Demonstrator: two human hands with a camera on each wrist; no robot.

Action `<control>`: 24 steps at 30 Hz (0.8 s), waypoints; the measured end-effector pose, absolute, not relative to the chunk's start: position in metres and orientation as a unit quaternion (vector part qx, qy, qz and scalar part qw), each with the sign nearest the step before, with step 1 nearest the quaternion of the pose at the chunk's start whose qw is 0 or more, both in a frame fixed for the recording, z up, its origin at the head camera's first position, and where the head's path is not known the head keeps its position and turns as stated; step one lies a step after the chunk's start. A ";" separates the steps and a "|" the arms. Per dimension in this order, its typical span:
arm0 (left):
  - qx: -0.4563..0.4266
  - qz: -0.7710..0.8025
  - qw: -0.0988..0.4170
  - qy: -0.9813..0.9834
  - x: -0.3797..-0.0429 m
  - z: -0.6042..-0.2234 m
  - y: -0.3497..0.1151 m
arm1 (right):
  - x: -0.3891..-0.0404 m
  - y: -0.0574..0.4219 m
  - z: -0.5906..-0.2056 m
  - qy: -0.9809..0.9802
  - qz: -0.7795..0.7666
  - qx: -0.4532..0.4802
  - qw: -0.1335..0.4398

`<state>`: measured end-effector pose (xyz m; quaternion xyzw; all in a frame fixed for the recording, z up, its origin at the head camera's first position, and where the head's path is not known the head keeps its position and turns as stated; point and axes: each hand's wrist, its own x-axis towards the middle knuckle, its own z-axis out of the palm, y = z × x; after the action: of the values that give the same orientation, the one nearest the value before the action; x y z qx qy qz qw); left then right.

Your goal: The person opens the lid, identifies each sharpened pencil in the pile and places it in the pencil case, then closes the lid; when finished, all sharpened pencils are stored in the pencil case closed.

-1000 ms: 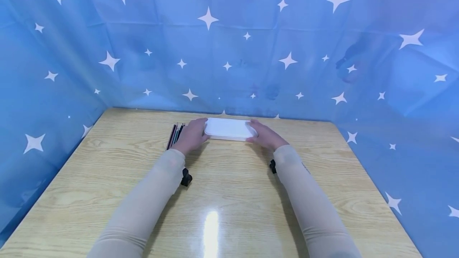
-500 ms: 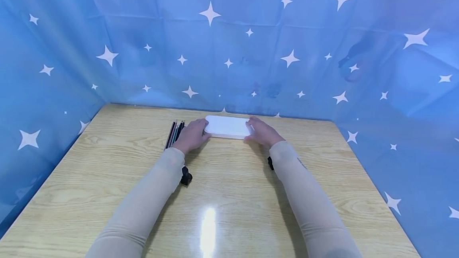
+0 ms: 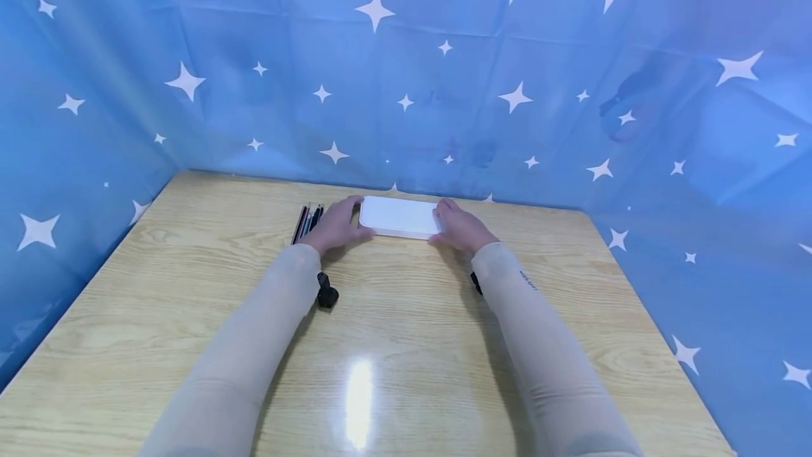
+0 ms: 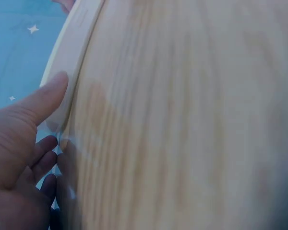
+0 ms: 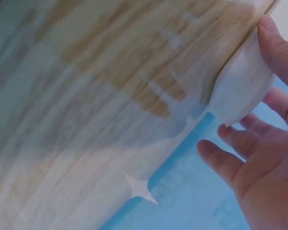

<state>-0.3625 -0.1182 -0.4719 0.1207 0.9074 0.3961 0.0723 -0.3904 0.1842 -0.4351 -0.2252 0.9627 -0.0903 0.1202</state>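
Note:
A white oblong box (image 3: 401, 217) with rounded corners lies flat near the far edge of the wooden table. At its left end is my left hand (image 3: 337, 226), thumb and fingers spread, with a gap showing between palm and box. In the left wrist view the thumb (image 4: 50, 96) overlaps the box's front side. My right hand (image 3: 463, 226) holds the right end, thumb in front and fingers behind. From the right wrist, the thumb (image 5: 273, 45) lies along the box's front side (image 5: 240, 81) and the lower fingers stand apart from it.
Several dark pencils (image 3: 306, 223) lie together just left of my left hand, partly hidden by it. A blue curtain with white stars (image 3: 406, 76) hangs right behind the table's far edge and along both sides. The wooden tabletop (image 3: 406, 344) reflects a bright light.
The left hand's fingers have spread away from the box's left end. My right hand has shifted slightly left at the other end. The head view has tilted a little.

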 end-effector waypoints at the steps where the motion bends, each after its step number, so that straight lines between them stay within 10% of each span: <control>1: 0.119 0.391 0.073 0.910 -0.364 -0.472 -0.118 | -0.391 0.185 -0.436 0.963 -0.088 -0.225 0.120; 24: 0.090 0.392 0.083 0.912 -0.383 -0.481 -0.111 | -0.400 0.187 -0.439 0.954 -0.116 -0.242 0.137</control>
<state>-0.3833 -0.1108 -0.4814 0.0897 0.9118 0.3920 0.0828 -0.4004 0.1870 -0.4388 -0.2420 0.9535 -0.1160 0.1370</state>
